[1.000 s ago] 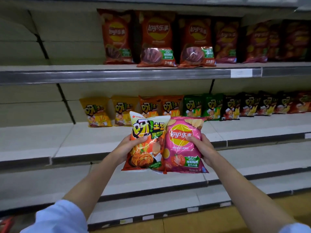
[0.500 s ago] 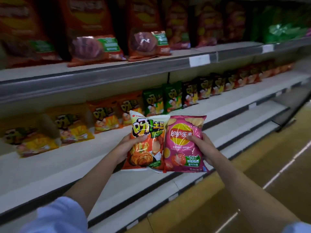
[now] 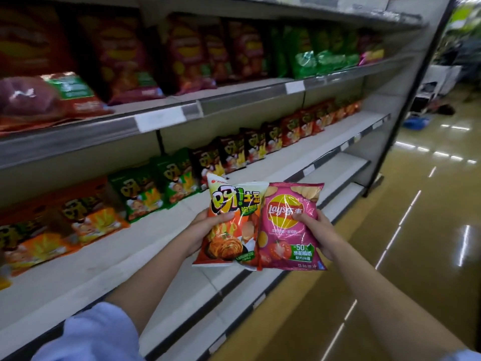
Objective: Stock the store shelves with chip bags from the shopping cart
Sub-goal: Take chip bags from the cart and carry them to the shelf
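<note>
My left hand [image 3: 205, 227] grips an orange and white chip bag [image 3: 231, 230] by its left edge, thumb on the front. My right hand [image 3: 318, 234] grips a pink Lay's chip bag [image 3: 283, 230] by its right edge. Both bags are held upright side by side, touching, in front of the middle shelf [image 3: 135, 259]. The shopping cart is out of view.
The top shelf [image 3: 166, 118] carries large red, green and pink bags. The middle shelf holds a row of small orange, green, dark and red bags [image 3: 182, 173] along its back. Lower shelves [image 3: 335, 173] step outward. The shelf unit's end post [image 3: 406, 113] and glossy floor [image 3: 390, 256] lie to the right.
The view has swung right along the aisle, bringing the shelf end and more floor into sight. Both hands keep the same hold on the two bags.
</note>
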Motion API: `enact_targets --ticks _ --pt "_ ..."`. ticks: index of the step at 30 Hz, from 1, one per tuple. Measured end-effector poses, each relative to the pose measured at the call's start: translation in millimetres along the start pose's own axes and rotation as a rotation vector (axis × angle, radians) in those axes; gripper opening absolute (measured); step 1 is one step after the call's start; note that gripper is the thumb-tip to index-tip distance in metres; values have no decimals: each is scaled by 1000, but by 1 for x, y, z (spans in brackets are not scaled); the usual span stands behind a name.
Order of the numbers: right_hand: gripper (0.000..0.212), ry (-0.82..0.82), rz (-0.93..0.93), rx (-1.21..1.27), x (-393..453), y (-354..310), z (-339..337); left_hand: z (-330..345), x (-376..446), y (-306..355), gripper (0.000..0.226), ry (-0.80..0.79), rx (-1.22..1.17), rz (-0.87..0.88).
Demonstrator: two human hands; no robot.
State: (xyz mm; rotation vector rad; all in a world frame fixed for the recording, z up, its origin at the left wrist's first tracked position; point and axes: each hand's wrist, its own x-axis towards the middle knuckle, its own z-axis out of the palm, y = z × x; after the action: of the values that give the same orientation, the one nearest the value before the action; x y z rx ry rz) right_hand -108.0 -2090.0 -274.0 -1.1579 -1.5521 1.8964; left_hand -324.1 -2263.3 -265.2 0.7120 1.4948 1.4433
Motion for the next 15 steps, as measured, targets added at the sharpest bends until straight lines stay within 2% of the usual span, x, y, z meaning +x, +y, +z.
enact_targets --ticks 4,11,15 --pt "56 21 -36 14 26 -32 -75 70 55 15 66 -10 2 32" --pt "54 73 -35 36 59 -55 -182 169 127 18 98 -43 1 25" --pt "55 97 -16 68 73 -55 -224 210 149 20 92 -71 13 3"
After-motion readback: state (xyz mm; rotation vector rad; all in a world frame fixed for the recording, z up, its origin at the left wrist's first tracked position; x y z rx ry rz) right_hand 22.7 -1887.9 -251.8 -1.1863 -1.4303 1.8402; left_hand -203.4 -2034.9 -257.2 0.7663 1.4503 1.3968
